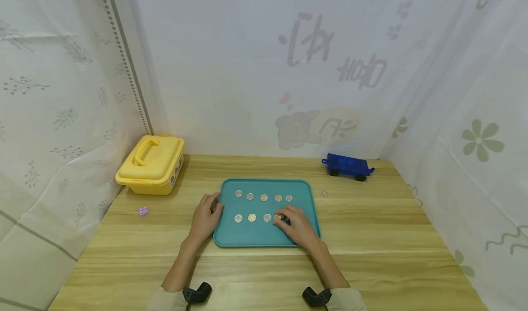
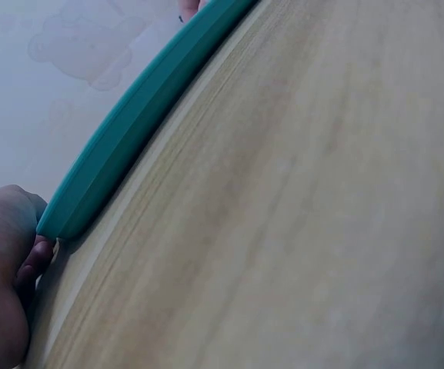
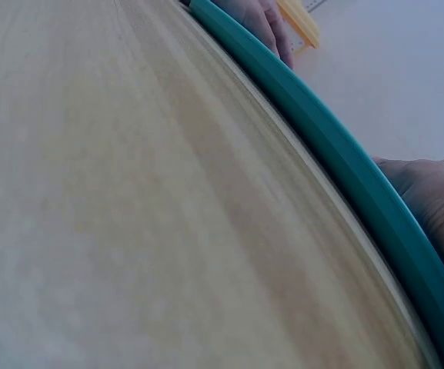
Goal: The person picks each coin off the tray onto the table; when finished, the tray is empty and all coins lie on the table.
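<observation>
A teal tray (image 1: 264, 237) lies on the wooden table with several coins laid out in two rows, a far row (image 1: 264, 197) and a near row (image 1: 252, 217). My left hand (image 1: 203, 220) grips the tray's left rim, thumb on the edge; in the left wrist view the fingers curl close to the tray's corner. Over the right part of the tray, my right hand (image 1: 298, 226) pinches a coin (image 1: 277, 217) at the right end of the near row. In the right wrist view the tray's wall (image 3: 337, 146) hides the coins and fingertips.
A yellow lidded box (image 1: 150, 164) with a handle stands at the back left, a small purple block (image 1: 143, 211) in front of it. At the back right is a blue toy wagon (image 1: 348, 165). Near the tray's right rim lies a small clear piece (image 1: 324, 193). Patterned curtains surround the table.
</observation>
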A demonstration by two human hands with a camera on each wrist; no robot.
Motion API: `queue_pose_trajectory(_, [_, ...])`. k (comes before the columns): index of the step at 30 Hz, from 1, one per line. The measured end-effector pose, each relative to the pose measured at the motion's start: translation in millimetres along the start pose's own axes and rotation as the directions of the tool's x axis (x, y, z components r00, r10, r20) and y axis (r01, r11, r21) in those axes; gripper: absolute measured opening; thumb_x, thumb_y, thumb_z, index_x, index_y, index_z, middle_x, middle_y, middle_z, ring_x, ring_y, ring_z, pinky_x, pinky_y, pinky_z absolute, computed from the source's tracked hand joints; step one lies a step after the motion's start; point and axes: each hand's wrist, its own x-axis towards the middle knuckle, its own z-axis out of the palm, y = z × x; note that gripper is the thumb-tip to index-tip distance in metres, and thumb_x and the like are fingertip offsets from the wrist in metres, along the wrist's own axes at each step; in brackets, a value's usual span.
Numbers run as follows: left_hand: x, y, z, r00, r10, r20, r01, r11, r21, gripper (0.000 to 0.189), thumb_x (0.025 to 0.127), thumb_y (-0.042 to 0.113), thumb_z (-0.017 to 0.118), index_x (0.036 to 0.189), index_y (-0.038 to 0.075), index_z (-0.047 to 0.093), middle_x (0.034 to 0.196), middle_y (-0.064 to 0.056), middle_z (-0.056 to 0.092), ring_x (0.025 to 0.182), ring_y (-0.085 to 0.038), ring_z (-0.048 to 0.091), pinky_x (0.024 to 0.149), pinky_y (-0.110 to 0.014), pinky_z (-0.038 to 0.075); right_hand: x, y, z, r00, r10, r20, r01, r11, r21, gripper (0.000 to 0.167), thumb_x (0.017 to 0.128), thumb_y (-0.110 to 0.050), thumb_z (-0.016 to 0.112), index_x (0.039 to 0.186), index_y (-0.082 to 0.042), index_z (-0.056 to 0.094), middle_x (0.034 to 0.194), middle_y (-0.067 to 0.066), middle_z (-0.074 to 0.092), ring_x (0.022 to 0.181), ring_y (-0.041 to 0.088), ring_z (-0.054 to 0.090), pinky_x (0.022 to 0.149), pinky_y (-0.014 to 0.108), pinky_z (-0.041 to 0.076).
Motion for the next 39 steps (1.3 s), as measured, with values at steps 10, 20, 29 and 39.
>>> queue_pose_trajectory(10, [-2.5,-2.5,-1.2,1.0,-0.018,0.006,0.018,1.0,0.005,0.041,0.096,0.011,0.063,0.136,-0.001,0.058,0.112,-0.015,0.06,0.077,-0.016,0.048,0.068,-0.026,0.039,-0.3,2,2,0.998,0.044,0.036,-0.045,0.998,0.039,0.022,0.089,-0.033,0.073,0.104,-0.017,0.074,0.089,-0.011,0.061,0.081,0.003,0.052,0.081,0.03,0.045])
queue_pose_trajectory(20, [-2.0,-3.0,2.0,1.0,-0.008,0.007,0.008,1.0,0.0,0.041,0.096,0.011,0.063,0.136,0.0,0.058,0.114,-0.015,0.061,0.076,-0.015,0.049,0.067,-0.025,0.041,-2.5,14,-16,0.995,0.085,-0.042,-0.079,0.987,0.137,0.02,0.089,-0.03,0.074,0.104,-0.016,0.073,0.085,-0.009,0.059,0.078,0.005,0.051,0.07,0.024,0.047])
queue_pose_trajectory(29, [-0.8,-2.0,2.2,1.0,0.008,-0.012,-0.008,1.0,-0.014,0.042,0.096,0.01,0.063,0.135,-0.001,0.058,0.112,-0.016,0.061,0.074,-0.014,0.048,0.064,-0.024,0.04,-5.5,44,-32,0.935,0.115,-0.334,-0.075,0.989,0.13,0.023,0.084,-0.017,0.08,0.105,-0.009,0.074,0.091,0.001,0.064,0.085,0.015,0.055,0.079,0.028,0.047])
queue_pose_trajectory(39, [1.4,-2.2,2.0,1.0,0.004,-0.005,-0.004,1.0,-0.01,0.042,0.096,0.01,0.064,0.136,0.0,0.058,0.112,-0.015,0.06,0.076,-0.016,0.048,0.066,-0.025,0.04,-11.0,75,-48,0.862,0.201,-0.466,-0.148,0.978,0.148,0.021,0.087,-0.014,0.077,0.104,-0.002,0.073,0.092,0.01,0.064,0.088,0.018,0.054,0.076,0.019,0.044])
